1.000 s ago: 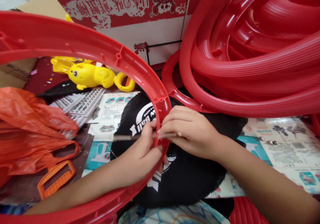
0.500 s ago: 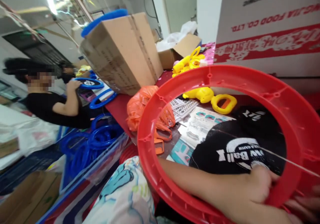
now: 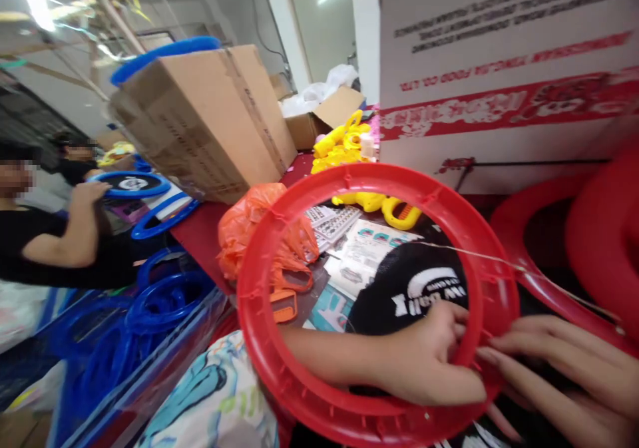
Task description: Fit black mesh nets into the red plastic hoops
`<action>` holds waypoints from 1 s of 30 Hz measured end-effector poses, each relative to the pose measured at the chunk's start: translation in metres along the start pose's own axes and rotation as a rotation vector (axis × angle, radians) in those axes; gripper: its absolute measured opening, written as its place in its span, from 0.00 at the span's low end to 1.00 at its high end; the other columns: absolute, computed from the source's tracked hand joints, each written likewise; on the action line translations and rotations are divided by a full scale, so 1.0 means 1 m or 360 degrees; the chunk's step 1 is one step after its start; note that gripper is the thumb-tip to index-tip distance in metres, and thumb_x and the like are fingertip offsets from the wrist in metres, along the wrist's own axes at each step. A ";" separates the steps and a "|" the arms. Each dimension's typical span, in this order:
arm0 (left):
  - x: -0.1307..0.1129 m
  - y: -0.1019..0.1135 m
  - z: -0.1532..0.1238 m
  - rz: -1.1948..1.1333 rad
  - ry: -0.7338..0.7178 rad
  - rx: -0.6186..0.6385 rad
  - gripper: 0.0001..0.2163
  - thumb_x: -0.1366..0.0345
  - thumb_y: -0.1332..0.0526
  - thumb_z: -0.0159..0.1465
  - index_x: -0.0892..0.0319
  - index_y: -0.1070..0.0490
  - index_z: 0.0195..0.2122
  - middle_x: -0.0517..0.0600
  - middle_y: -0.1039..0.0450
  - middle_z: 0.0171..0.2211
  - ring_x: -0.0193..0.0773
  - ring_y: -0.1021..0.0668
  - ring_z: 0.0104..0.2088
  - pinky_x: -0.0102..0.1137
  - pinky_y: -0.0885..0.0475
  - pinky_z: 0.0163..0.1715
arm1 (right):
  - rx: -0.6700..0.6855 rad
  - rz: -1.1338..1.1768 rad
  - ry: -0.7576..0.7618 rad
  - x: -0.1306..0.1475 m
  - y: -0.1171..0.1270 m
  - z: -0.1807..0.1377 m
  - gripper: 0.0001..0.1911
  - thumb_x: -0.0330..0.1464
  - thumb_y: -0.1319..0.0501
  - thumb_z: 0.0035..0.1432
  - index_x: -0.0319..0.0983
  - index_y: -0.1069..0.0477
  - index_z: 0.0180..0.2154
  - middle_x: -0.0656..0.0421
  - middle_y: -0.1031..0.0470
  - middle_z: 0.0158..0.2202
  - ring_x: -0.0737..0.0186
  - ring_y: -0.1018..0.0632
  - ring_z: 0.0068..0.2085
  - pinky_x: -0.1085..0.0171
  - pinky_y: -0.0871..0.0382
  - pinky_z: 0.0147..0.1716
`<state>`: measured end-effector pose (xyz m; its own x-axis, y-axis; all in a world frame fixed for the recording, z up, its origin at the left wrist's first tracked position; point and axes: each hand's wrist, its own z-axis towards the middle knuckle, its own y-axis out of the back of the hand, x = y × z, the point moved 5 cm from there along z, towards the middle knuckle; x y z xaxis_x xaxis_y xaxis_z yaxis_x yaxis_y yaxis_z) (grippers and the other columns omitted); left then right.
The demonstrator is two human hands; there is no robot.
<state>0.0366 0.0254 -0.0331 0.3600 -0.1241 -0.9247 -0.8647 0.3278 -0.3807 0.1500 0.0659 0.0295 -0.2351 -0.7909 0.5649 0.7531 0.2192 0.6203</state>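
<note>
A red plastic ring (image 3: 259, 368) is held up in front of me, its ribbed, hollow side facing me. My left hand (image 3: 439, 361) reaches through the opening and is closed around the ring's right side. At that same side, the fingertips of my right hand (image 3: 564, 368) press together on the rim; what lies beneath them is partly hidden. A thin cord (image 3: 504, 259) passes across the upper right of the ring and runs off to the right. Behind the ring lies black fabric (image 3: 384, 301) with white lettering.
Red rings (image 3: 539, 202) stand at right beside a large printed carton (image 3: 479, 128). An orange plastic bag (image 3: 244, 228), printed sheets (image 3: 369, 241) and yellow plastic parts (image 3: 344, 142) lie on the table. At left, a crate holds blue rings (image 3: 164, 301); a co-worker (image 3: 60, 235) handles another blue ring.
The ring now appears lower and further left, as the view has swung right. My right hand has come further into view, with its fingers at the rim. My left hand still grips the ring.
</note>
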 end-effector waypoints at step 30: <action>-0.010 -0.019 -0.036 0.0313 0.0453 -0.0026 0.10 0.64 0.50 0.68 0.52 0.54 0.46 0.40 0.31 0.20 0.31 0.27 0.15 0.25 0.30 0.16 | -0.0015 0.0405 -0.0036 0.035 0.006 -0.002 0.06 0.22 0.39 0.55 0.36 0.25 0.30 0.58 0.30 0.32 0.67 0.27 0.35 0.68 0.30 0.35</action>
<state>0.0370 -0.0131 -0.0173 0.0760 -0.3169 -0.9454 -0.9141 0.3567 -0.1930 0.1478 0.0388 0.0519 -0.0508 -0.6979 0.7144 0.7955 0.4042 0.4514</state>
